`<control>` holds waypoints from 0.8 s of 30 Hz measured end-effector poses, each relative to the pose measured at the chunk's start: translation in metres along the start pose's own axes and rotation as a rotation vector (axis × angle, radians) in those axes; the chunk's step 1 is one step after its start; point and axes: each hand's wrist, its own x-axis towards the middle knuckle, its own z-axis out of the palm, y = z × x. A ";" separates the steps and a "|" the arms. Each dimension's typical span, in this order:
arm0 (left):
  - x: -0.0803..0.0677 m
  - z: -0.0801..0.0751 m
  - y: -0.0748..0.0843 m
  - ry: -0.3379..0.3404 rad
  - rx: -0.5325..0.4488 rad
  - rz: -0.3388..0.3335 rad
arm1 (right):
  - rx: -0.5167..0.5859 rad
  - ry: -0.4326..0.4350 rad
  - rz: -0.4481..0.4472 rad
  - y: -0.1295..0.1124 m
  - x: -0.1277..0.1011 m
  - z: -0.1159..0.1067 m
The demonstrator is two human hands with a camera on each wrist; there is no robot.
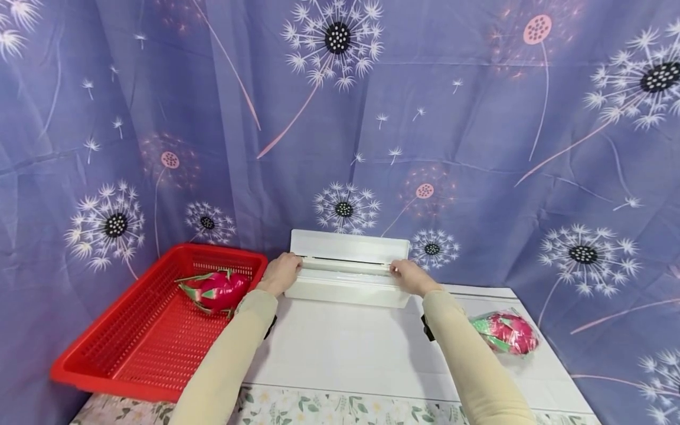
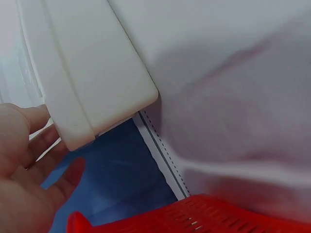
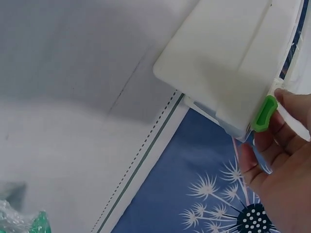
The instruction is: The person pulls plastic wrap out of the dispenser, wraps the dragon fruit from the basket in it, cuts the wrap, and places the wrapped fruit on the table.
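A long white cling film dispenser (image 1: 347, 292) stands at the back of the white board, its lid (image 1: 350, 245) raised. A narrow white bar (image 1: 345, 267) runs across it between both hands. My left hand (image 1: 283, 273) grips the dispenser's left end; in the left wrist view its thumb (image 2: 36, 116) is at the near edge, with fingers behind. At the other end my right hand (image 1: 416, 277) grips with thumb and fingers, beside a green tab (image 3: 265, 114) in the right wrist view. Clear film (image 2: 31, 73) shows along the dispenser's edge in the left wrist view.
A red plastic basket (image 1: 143, 360) stands on the left with a dragon fruit (image 1: 218, 290) in it. Another dragon fruit (image 1: 507, 332), wrapped in clear film, lies on the white board (image 1: 350, 348) at right. A blue dandelion curtain (image 1: 451, 136) hangs behind and at both sides.
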 end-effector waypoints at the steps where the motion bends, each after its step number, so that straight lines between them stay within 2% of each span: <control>1: 0.000 0.000 0.000 -0.002 -0.008 -0.010 | 0.002 -0.005 0.000 0.001 0.000 0.000; 5: 0.001 0.000 0.000 -0.013 -0.031 -0.048 | -0.010 -0.033 0.005 0.005 0.002 0.000; 12: 0.000 0.001 0.002 -0.024 -0.050 -0.061 | -0.076 -0.042 0.058 0.008 0.002 0.004; 19: -0.001 -0.001 0.003 -0.022 -0.061 -0.075 | -0.127 0.030 0.050 0.007 0.000 0.007; 24: 0.000 -0.004 -0.001 0.000 -0.053 -0.106 | -0.117 0.087 0.069 0.007 -0.001 0.003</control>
